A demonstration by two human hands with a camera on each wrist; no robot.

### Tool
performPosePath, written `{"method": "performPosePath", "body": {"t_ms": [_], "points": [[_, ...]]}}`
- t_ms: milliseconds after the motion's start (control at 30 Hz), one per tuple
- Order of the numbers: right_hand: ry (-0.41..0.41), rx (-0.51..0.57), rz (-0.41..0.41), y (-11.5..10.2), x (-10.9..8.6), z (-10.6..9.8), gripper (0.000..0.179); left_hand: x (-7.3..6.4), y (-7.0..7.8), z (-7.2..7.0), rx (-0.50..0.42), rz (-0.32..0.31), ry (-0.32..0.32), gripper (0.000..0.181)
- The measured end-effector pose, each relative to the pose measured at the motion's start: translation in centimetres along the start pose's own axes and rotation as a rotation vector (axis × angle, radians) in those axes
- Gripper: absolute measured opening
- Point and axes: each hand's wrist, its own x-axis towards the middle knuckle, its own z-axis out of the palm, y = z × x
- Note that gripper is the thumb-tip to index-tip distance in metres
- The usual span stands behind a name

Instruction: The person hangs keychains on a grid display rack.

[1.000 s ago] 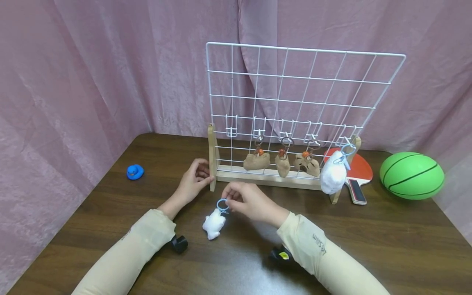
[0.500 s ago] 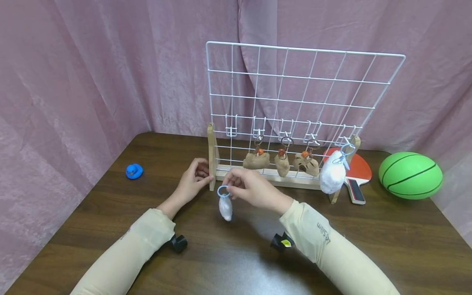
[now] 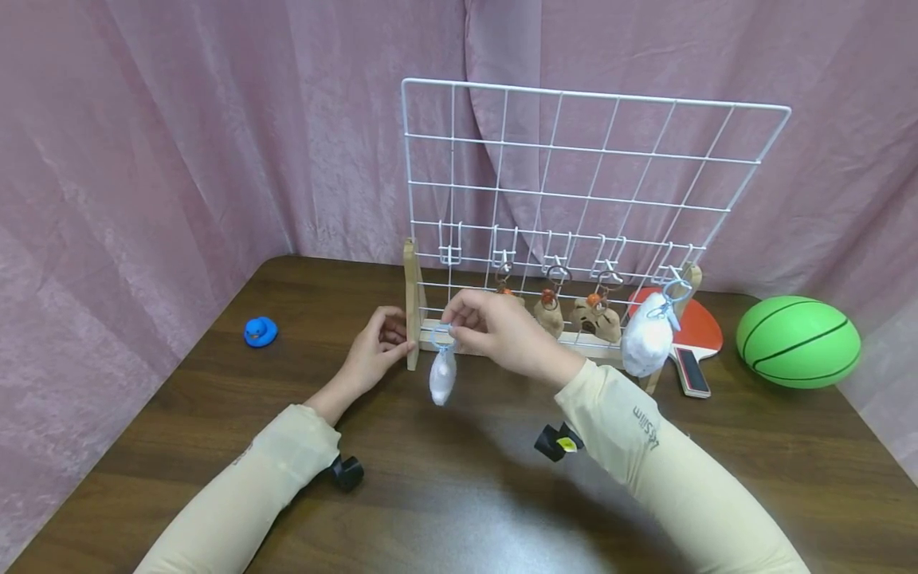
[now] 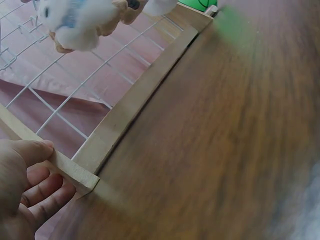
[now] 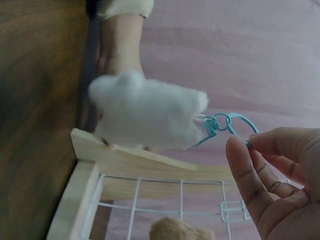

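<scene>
My right hand pinches the light blue ring of a white plush keychain between thumb and forefinger. The plush hangs above the table, in front of the rack's left end. My left hand grips the wooden side post of a white wire grid rack, thumb on one face, as the left wrist view shows. Several hooks line the grid; the leftmost hook carries nothing. Brown plush keychains hang from the middle hooks, the left one mostly behind my right hand. Another white plush keychain hangs at the right end.
A red table tennis paddle leans behind the rack's right end, beside a green ball. Far to the left, a blue rubber duck sits on the brown wooden table. Pink curtains surround the table.
My right hand has risen toward the rack and slightly right, lifting the white plush keychain from low over the table. It now hangs straight down. My left hand stays on the post.
</scene>
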Motion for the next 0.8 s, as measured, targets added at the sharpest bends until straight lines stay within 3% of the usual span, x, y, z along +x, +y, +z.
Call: {"method": "performPosePath", "body": {"t_ms": [333, 633, 800], "points": [[0.092, -0.003, 0.011, -0.6, 0.6, -2.4, 0.011, 0.0, -0.1, -0.1, 0.022, 0.012, -0.001, 0.046], [0.112, -0.017, 0.021, -0.9, 1.9, -3.7, 0.010, 0.0, -0.2, -0.1, 0.025, 0.010, 0.001, 0.047], [0.127, -0.076, 0.034, -1.0, 2.7, -4.0, 0.012, 0.0, -0.1, -0.1, 0.019, 0.007, 0.002, 0.046]]}}
